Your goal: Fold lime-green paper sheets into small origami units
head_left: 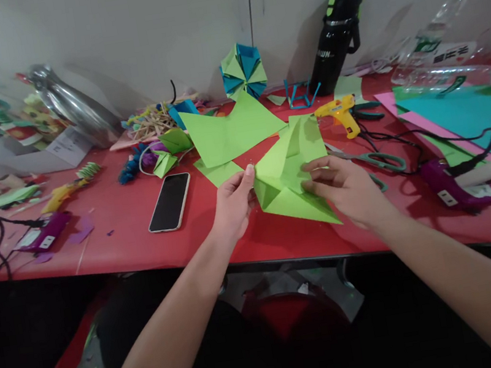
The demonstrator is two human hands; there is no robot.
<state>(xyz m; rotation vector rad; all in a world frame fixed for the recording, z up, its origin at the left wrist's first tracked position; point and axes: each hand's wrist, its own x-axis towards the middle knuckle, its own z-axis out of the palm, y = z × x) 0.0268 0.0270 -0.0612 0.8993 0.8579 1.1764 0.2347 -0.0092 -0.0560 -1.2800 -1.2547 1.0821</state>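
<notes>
- Found smartphone (169, 203) lying flat on red worktop (125, 249), screen up and dark.
- Noted black flask (334, 42) standing near pale wall (156, 30).
- Observed blue-and-green paper wheel (243, 72) near same wall, with blue open frame (304, 104) to its right.
- Recorded yellow glue gun (340, 113) right of centre; second glue gun (58, 197) at left, blurred.
- Noted scissors (390, 168) with grey-green handles, partly hidden.
- Found purple power block (442, 185) at right with black plug; matching block (50, 232) at left.
- Observed silver jug (74, 105) beside pale box (65, 150) holding small figures (41, 114).
- Logged clear bottle (436, 32) with white cap at far right; second bottle (453, 81) lying on its side in front.
- Found turquoise sheet (487, 121) and pink sheet (419, 119) overlapping at right.
</notes>
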